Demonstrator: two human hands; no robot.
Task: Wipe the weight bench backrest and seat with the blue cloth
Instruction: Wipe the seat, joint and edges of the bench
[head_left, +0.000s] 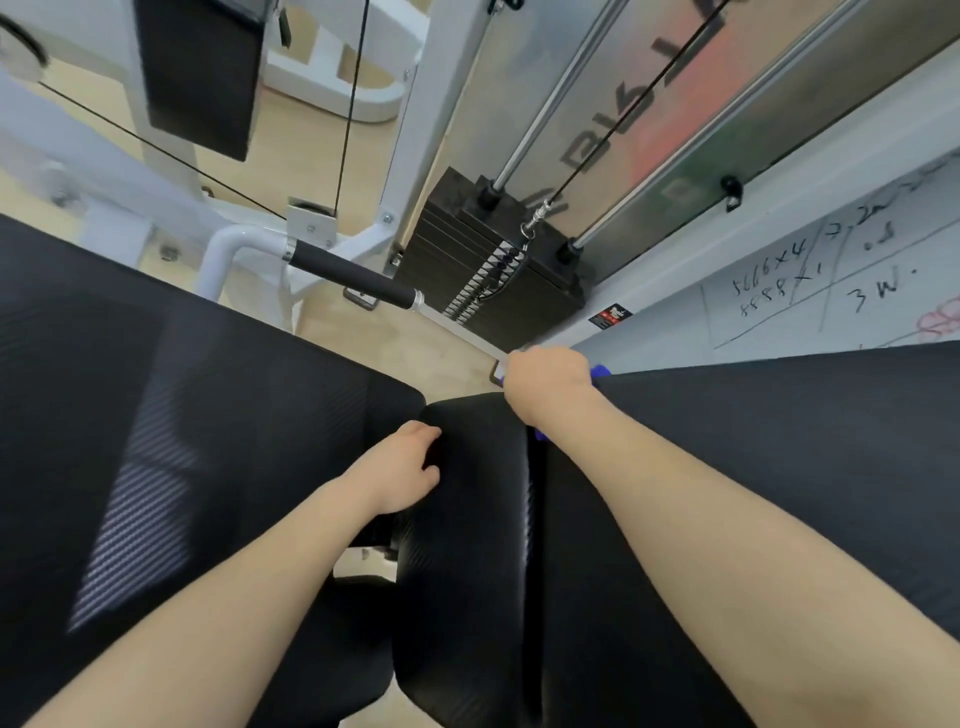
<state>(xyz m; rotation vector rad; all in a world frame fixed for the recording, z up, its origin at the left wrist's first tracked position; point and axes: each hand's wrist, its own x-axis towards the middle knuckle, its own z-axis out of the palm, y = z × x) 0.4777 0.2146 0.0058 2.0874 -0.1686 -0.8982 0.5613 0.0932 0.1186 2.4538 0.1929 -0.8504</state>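
The black padded bench fills the lower view: a large pad (156, 415) on the left, a narrower pad (467, 545) in the middle and another broad pad (779, 441) on the right. My right hand (545, 384) grips the far edge where the middle and right pads meet, closed on the blue cloth (601, 371), of which only small bits show beside my hand and wrist. My left hand (405, 462) rests on the left edge of the middle pad, fingers curled over it.
A black weight stack (493, 265) with steel guide rods and a cable stands just beyond the bench. A white machine frame with a black-gripped handle (353, 275) lies to the left of it. A white wall with handwriting (831, 280) runs along the right.
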